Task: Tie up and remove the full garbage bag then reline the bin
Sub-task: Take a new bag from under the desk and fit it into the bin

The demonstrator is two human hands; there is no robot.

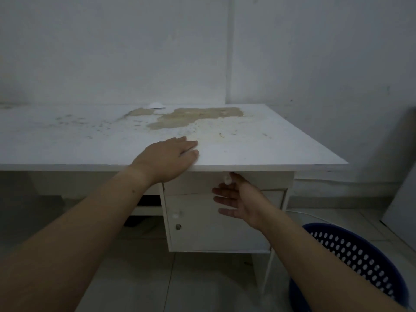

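The blue perforated bin (351, 253) stands on the floor at the lower right, partly behind my right forearm; no bag shows in the part I can see. My left hand (171, 156) rests flat, fingers straight, on the front edge of the white desk top (258, 140). My right hand (238, 199) is below the desk top in front of the drawer (193, 182). Its fingers are spread and point left, and its thumb touches the small white drawer knob (227, 180). No garbage bag is in view.
Under the drawer is a cabinet door (202, 228) with a knob and a lock. The desk top is stained and peeling at the back. White walls close in behind and to the right, where a white board (403, 199) leans. The floor is tiled.
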